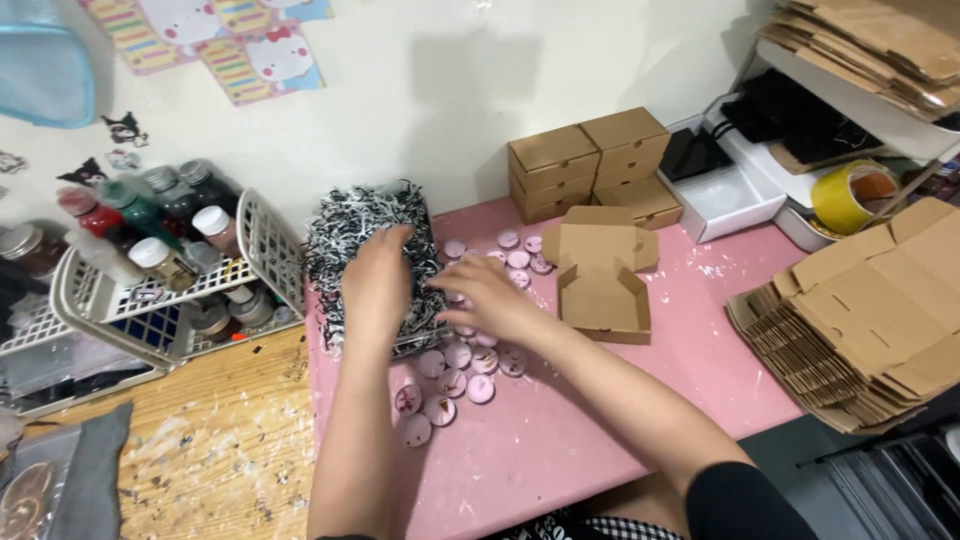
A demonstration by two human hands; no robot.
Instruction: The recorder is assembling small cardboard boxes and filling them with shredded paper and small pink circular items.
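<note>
Left hand [375, 280]: fingers curled, digging into shredded paper [375, 240], likely pinching filler.
Right hand [490, 295]: loosely open at the pile's edge, steadying it.
Discs [470, 365]: pink, scattered just below.
Open box [600, 280]: beside, ready on pink table [600, 420].

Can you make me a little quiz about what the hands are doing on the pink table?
1. True or false: both hands are on the black-and-white shredded paper.
2. Which box is open? A: the flat box in the middle of the pink table. B: the stacked boxes by the wall.
3. What little round things lie under the right hand?

Key
1. True: the left hand rests on the pile and the right hand touches its edge.
2. A.
3. Small pink discs.
</note>
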